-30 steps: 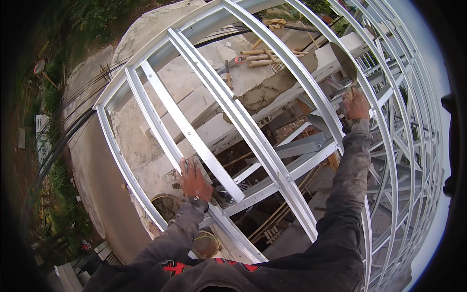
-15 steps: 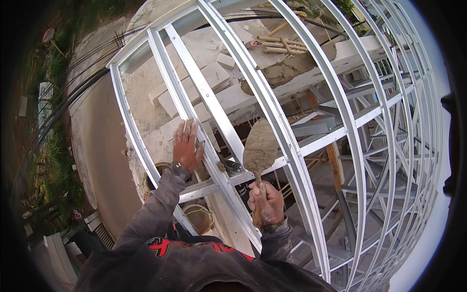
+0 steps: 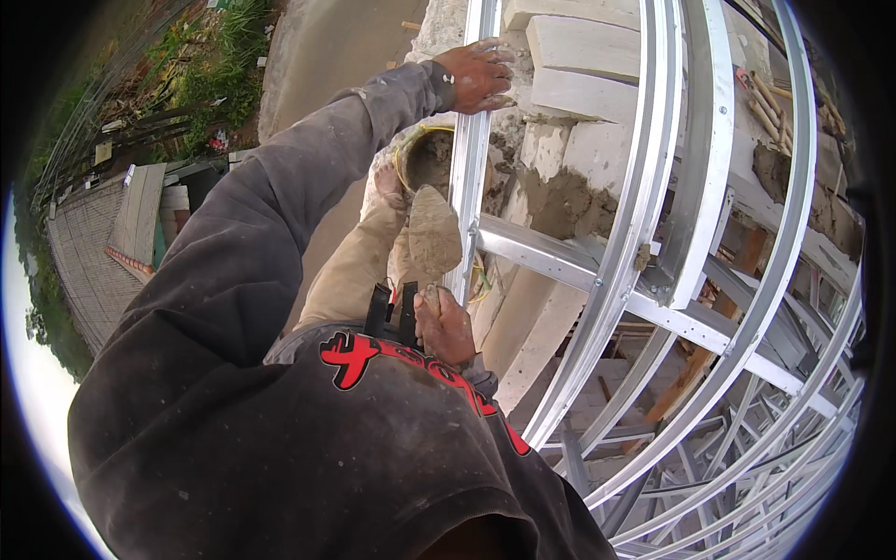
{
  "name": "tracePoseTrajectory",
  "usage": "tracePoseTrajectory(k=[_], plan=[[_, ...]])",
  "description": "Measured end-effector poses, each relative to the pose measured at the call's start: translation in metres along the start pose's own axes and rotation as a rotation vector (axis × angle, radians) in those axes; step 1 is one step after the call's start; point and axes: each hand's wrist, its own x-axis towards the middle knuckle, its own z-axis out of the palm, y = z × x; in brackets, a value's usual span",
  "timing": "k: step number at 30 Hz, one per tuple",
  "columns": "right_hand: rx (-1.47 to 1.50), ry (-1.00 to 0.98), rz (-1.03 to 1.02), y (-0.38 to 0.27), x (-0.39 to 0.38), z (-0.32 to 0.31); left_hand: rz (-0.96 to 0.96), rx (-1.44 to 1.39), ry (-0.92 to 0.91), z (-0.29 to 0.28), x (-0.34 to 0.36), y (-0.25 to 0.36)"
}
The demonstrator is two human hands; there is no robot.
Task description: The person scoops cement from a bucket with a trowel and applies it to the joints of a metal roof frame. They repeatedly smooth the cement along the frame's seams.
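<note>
My left hand point(image 3: 474, 77) rests across the upright-running metal rail point(image 3: 471, 159), fingers apart. My right hand point(image 3: 441, 325), low near my waist, is closed round the handle of a mortar-coated trowel point(image 3: 435, 233), its blade pointing up the picture beside that rail. Just beyond the blade sits a round bucket point(image 3: 427, 161) with mortar inside and a yellow rim. Right of the rail are pale blocks point(image 3: 581, 93) and lumps of wet mortar point(image 3: 579, 203). My bare foot point(image 3: 388, 187) shows left of the bucket, partly hidden.
A lattice of light metal framing point(image 3: 694, 140) fills the right side, over gaps with a timber plank point(image 3: 674, 390) below. Bamboo poles point(image 3: 765, 112) lie upper right. Far below at left are a paved road point(image 3: 322, 56), greenery point(image 3: 215, 79) and a tiled roof point(image 3: 93, 252).
My view has swung toward the left edge of the frame. The trowel has come down from the upper right to near my waist. My left hand has shifted to an outer rail.
</note>
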Motion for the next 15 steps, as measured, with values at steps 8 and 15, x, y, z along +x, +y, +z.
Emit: tracePoseTrajectory(k=[8,15], plan=[[-0.637,0.252,0.113,0.121,0.181,0.097,0.032,0.088,0.222,-0.002,0.019,-0.042],[-0.692,0.246,0.461,0.166,0.394,0.069,0.222,0.103,0.238,-0.017,0.028,-0.072]])
